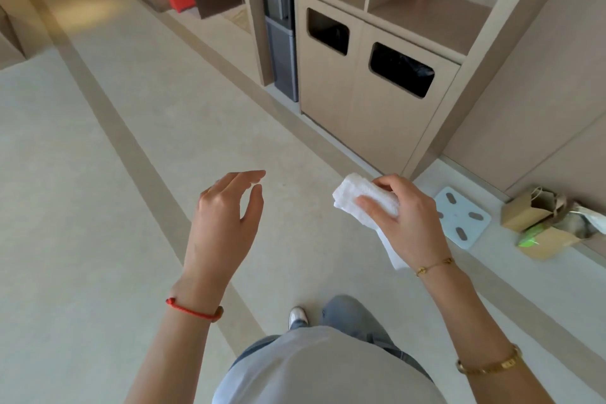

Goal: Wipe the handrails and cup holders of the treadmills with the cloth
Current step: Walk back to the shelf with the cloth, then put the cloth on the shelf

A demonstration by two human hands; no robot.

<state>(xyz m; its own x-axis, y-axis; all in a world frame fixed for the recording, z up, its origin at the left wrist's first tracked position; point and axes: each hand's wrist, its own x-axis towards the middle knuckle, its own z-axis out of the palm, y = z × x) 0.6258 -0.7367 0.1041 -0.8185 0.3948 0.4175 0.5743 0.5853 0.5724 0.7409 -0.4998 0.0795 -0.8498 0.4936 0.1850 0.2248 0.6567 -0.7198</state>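
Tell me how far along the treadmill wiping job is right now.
Done: nothing that shows; no treadmill is in view. In hand: the right hand holds the folded white cloth, and the left hand is open and holds nothing, over bare floor. Left: all the handrails and cup holders, as far as this view tells.

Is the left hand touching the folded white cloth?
Apart. The head view shows bare floor between the open left hand and the folded white cloth gripped by the right hand.
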